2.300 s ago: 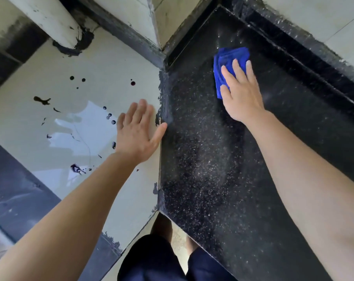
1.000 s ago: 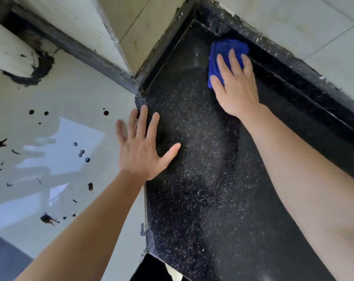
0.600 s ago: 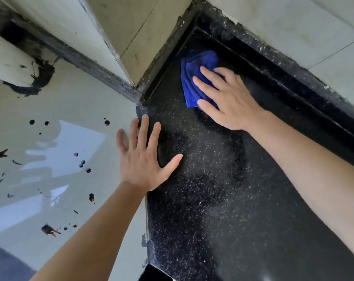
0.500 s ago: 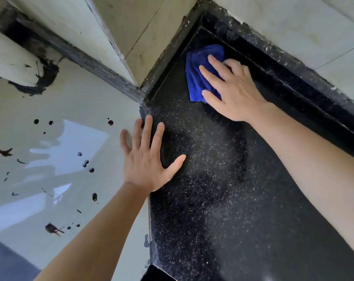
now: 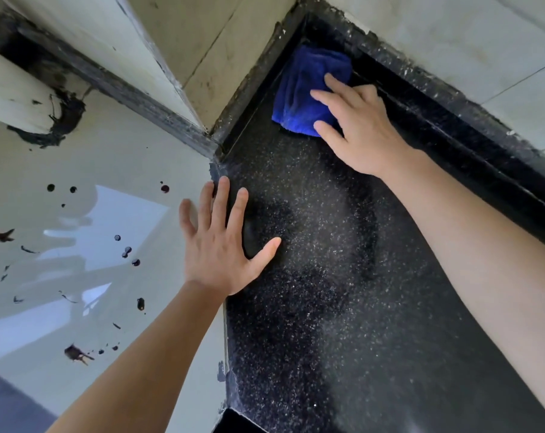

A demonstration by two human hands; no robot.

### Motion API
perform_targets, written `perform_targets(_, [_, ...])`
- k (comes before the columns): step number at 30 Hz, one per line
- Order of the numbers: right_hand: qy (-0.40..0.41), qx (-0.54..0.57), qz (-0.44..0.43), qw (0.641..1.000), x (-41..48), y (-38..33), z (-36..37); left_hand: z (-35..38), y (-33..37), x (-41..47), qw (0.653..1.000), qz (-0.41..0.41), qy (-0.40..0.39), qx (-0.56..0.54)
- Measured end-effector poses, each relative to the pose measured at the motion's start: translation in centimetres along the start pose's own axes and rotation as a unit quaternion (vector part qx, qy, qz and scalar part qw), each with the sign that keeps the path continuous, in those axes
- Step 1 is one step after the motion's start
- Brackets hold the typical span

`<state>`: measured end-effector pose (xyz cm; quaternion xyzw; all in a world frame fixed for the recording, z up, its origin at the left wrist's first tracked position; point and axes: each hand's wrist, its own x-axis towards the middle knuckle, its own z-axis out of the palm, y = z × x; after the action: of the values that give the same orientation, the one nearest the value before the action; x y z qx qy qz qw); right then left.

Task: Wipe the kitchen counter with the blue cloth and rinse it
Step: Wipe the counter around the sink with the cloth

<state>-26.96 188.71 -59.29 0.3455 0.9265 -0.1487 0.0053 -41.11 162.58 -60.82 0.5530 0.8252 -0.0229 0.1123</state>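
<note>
While the right hand point(image 5: 362, 129) lies on the folded blue terry cloth point(image 5: 305, 89) with its fingers straight and spread, nothing is pinched or gripped; a flat palm like this probably serves to spread pressure across the cloth so that it drags evenly. The cloth sits on the black speckled stone desk point(image 5: 327, 307), pushed into the far corner where the pale tiled walls point(image 5: 452, 42) meet, its far edge against the raised black stone strip point(image 5: 452, 126) at the back. That placement suggests the corner is being wiped, a spot where grime would collect.

The left hand point(image 5: 221, 245) is also open and holds nothing, fingers fanned, lying over the desk's left edge, most likely as a brace for the long reach. Below that edge is a glossy pale floor point(image 5: 93, 151) dotted with dark spots.

Wiping appears under way, and the rinse is not yet done; no tap or sink is in view.
</note>
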Motion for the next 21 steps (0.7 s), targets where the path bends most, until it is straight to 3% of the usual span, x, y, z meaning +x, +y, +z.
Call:
perform_targets(3, [-0.017,-0.089,-0.03,0.995,1.5,0.3,-0.5,0.0,0.1,0.0,1.0,0.002,-0.002,0.005])
perform_targets(7, [-0.064,-0.075,0.012,0.995,5.4,-1.5,0.0,0.0,0.1,0.0,1.0,0.001,-0.008,0.013])
perform_targets(12, [-0.017,-0.042,0.064,0.997,5.5,-2.7,1.1,0.1,0.1,0.0,1.0,0.0,-0.001,0.01])
perform_targets(16, [-0.008,-0.022,0.115,0.993,2.5,-1.7,0.9,0.2,0.2,0.0,1.0,0.001,0.004,0.003])
perform_targets(21, [0.034,-0.043,0.22,0.974,-8.1,2.1,1.1,0.3,0.3,0.0,1.0,-0.003,0.003,0.008])
